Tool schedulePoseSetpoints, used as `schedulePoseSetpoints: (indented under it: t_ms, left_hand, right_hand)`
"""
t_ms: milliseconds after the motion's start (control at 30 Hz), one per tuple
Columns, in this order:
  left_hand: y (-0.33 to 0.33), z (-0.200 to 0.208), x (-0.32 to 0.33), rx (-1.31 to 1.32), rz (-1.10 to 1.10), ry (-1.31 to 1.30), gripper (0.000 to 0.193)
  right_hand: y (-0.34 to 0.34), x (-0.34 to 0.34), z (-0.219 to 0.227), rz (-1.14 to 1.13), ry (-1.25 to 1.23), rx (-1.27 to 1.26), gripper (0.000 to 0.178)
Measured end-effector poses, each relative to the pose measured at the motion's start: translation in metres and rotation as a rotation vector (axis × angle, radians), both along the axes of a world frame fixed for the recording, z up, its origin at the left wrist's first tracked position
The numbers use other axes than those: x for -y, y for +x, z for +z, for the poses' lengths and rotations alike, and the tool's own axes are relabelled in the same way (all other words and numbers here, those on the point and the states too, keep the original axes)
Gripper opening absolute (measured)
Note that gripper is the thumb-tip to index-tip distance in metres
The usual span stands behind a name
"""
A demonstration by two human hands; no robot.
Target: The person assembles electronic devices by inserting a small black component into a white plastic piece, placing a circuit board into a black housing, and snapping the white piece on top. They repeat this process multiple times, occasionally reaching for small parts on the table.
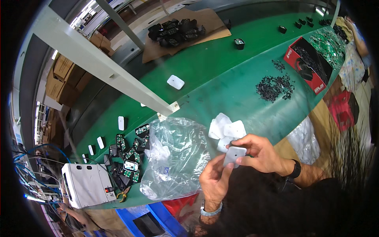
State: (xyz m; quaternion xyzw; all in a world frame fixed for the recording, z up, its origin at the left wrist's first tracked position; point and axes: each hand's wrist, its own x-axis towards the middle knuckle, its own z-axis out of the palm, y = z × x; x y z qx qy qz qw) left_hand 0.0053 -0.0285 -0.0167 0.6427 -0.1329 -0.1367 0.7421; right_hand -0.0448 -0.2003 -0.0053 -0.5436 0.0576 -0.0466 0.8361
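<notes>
Between my two hands is a pale, rounded-rectangular plastic cover (233,154) with a small dark hole near its middle. My left hand (215,182) grips its lower left edge with thumb and fingers. From the right, my right hand (261,153) pinches the cover's other side. Just beyond it lies a loose pile of similar white covers (234,128) on the green table. A clear plastic bag (181,158) with some pale pieces in it lies left of my hands.
Black cases with circuit boards (127,152) crowd beside a white machine (87,185) and pliers (124,195). A post (106,71) rises mid-table. Small black parts (275,85), a red box (304,67) and circuit boards (327,45) lie right, near another person (352,67).
</notes>
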Motion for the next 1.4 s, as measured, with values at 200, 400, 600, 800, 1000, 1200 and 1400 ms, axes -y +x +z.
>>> schedulePoseSetpoints:
  t_ms: [200, 400, 600, 800, 1000, 1200, 1400]
  left_hand:
    - [0.009, -0.021, -0.005, -0.178, 0.085, -0.003, 0.031]
    - [0.046, -0.006, -0.007, 0.059, 0.168, 0.174, 0.021]
    - [0.063, -0.016, -0.060, 0.661, 0.255, 1.057, 0.025]
    - [0.090, -0.008, -0.080, 0.645, 0.227, 1.245, 0.039]
    - [0.121, -0.031, -0.104, 0.656, 0.249, 1.502, 0.052]
    - [0.128, -0.022, -0.077, 0.595, 0.209, 1.565, 0.059]
    - [0.133, -0.043, -0.105, 0.812, 0.184, 1.398, 0.061]
  right_hand:
    - [0.030, -0.002, -0.001, 0.078, -0.167, -0.100, 0.044]
    - [0.176, 0.076, -0.004, 0.152, -0.581, 0.096, 0.034]
    - [0.309, 0.172, -0.036, -0.020, -1.086, -0.159, 0.038]
    - [0.273, 0.173, -0.034, -0.479, -1.257, -0.081, 0.047]
    - [0.143, 0.113, 0.028, -0.161, -0.983, 0.190, 0.019]
    - [0.023, 0.135, 0.001, -0.317, -1.008, 0.060, 0.008]
    - [-0.042, 0.147, -0.019, -0.518, -0.929, -0.073, 0.006]
